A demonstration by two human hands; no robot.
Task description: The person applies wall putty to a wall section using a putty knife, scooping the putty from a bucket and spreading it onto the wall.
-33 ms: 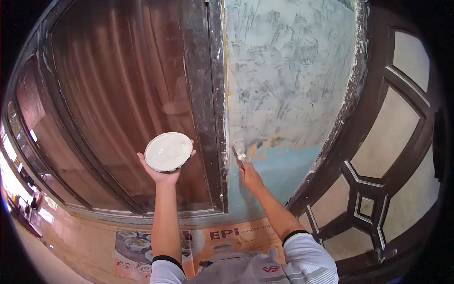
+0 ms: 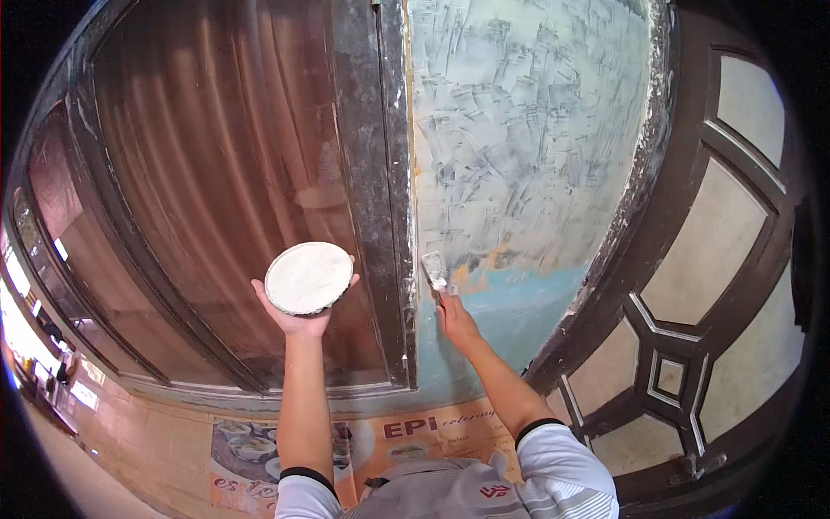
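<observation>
My left hand (image 2: 304, 325) holds up a shallow round dish (image 2: 292, 312) from below, its fingers around the rim. Smooth white paste (image 2: 309, 275) that looks like wall putty fills it. In my right hand (image 2: 460, 323) is a putty knife (image 2: 434, 267), gripped by its handle, with the whitish blade up against the left edge of a wall panel. Streaky pale putty (image 2: 536, 130) coats the panel's upper part. Below it the wall (image 2: 510, 324) is bare blue, with an orange and dark patch (image 2: 484, 262) beside the blade.
A dark wooden frame (image 2: 372, 173) with brown curtained glass (image 2: 216, 199) borders the panel on the left. To the right stands a dark panelled door (image 2: 692, 342) with a handle (image 2: 697, 469). A printed banner (image 2: 380, 467) lies on the tiled floor (image 2: 164, 432).
The putty knife's blade has shifted slightly left and up along the wall, and my right hand with it. My left hand and the dish look the same.
</observation>
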